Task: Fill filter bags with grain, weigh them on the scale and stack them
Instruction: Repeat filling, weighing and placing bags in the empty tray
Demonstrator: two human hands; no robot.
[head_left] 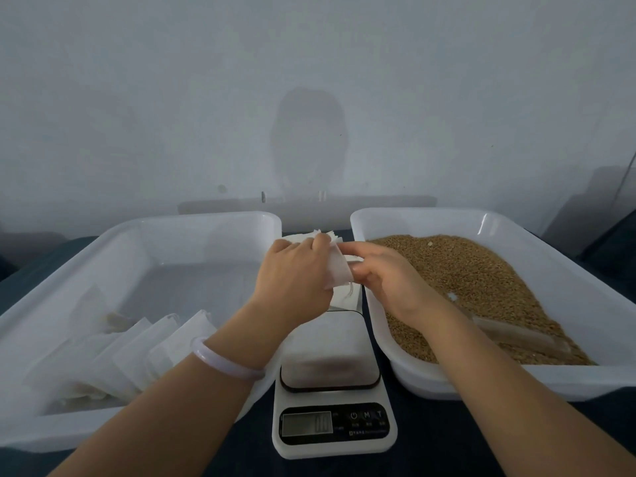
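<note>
Both hands hold one white filter bag above the far end of the scale. My left hand grips its left side, and my right hand pinches its right edge with thumb and fingers. A pile of empty filter bags lies behind the hands, between the two tubs. The white digital scale stands in the middle with nothing on its steel platform. Brown grain fills the white tub on the right. Several filled bags lean in a row in the left white tub.
A clear plastic scoop lies half buried in the grain. The tubs and scale sit on a dark blue cloth. A plain wall rises close behind the table.
</note>
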